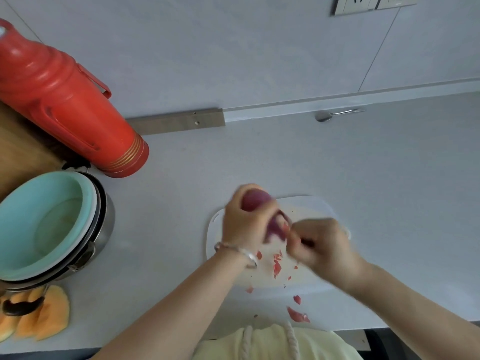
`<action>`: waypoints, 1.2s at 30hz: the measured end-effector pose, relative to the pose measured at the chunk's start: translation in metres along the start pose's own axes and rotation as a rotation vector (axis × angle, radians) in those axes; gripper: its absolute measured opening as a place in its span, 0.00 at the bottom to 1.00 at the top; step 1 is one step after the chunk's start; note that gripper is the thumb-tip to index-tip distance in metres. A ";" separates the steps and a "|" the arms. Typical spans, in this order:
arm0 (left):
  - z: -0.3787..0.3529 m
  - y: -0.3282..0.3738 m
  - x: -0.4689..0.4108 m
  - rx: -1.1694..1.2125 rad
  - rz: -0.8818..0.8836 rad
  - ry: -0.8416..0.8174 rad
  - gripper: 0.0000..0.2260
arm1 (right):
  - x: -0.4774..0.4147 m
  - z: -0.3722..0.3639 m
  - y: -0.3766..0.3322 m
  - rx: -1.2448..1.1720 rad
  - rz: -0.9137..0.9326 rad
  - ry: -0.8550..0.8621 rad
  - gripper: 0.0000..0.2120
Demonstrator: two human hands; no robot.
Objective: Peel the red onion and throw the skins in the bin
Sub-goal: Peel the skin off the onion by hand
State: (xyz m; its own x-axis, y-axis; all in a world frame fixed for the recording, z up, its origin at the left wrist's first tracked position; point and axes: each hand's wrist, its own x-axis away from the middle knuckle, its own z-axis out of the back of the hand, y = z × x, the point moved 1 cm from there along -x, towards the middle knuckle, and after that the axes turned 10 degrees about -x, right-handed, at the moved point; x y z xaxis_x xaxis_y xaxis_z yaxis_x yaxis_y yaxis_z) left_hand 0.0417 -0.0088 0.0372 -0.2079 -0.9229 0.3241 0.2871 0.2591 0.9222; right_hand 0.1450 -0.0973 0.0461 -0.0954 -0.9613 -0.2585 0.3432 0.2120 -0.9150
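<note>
Mid-peel, I'd say: left hand (244, 224) clamped round the onion (255, 201) just over the cutting board (319, 206), right hand (319, 242) blurry but seemingly pinching skin (285, 226). Next: strip the rest, gather the scraps (277, 266). No bin in view.

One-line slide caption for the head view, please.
Left hand grips the purple-red round onion over the white rounded cutting board while right hand pinches its skin; red skin scraps litter it.
</note>
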 end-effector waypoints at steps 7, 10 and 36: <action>0.055 -0.009 -0.022 0.183 0.203 0.035 0.04 | -0.019 0.017 0.020 -0.046 -0.464 0.060 0.19; 0.040 -0.004 -0.007 0.149 0.135 -0.012 0.08 | -0.026 0.003 0.017 -0.206 -0.583 -0.023 0.18; 0.043 0.008 0.023 -0.175 -0.571 -0.009 0.16 | -0.012 0.012 -0.023 -0.560 -0.694 0.008 0.13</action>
State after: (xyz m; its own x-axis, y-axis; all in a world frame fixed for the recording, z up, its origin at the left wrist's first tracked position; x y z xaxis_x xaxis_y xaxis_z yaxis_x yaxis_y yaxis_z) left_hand -0.0007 -0.0160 0.0606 -0.3829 -0.8996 -0.2102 0.2771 -0.3289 0.9028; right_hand 0.1496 -0.0927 0.0745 -0.1189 -0.9043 0.4101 -0.3015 -0.3607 -0.8826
